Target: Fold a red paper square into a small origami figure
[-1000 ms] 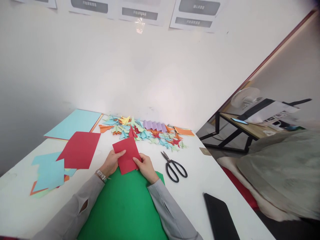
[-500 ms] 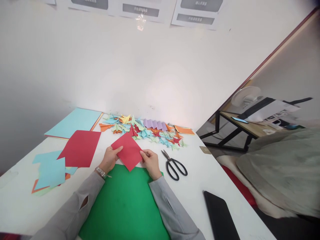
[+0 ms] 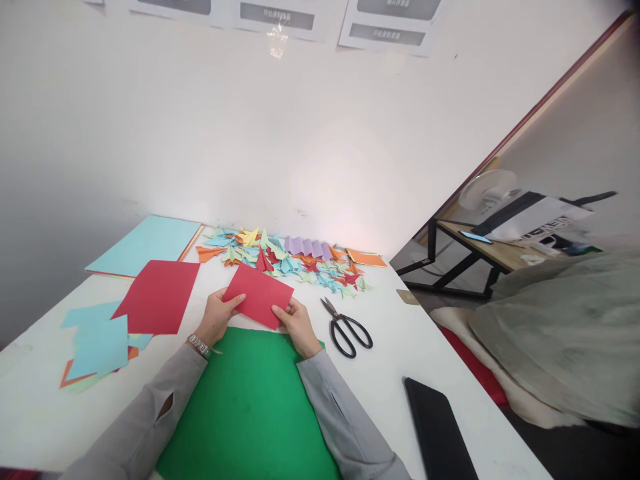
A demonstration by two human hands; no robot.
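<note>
Between my two hands is a small red sheet of paper (image 3: 260, 295), flat and slightly tilted, above the far edge of a green mat (image 3: 250, 407). My left hand (image 3: 219, 316) pinches its left side, thumb on top. On its lower right side, my right hand (image 3: 295, 325) grips it the same way. To the right of that hand lie black-handled scissors (image 3: 345, 328), their blades pointing away. A larger red sheet (image 3: 163, 297) rests left of my left hand.
Many small folded paper shapes (image 3: 285, 257) are heaped along the wall. A light-blue sheet stack (image 3: 145, 245) sits at the back left, with blue paper pieces (image 3: 100, 347) nearer. A black flat object (image 3: 440, 427) is at the front right. A pale green cloth-like heap (image 3: 555, 333) stands beyond the table.
The small red paper has turned from a diamond position to nearly level edges. Both hands still hold it. The whole view has shifted slightly.
</note>
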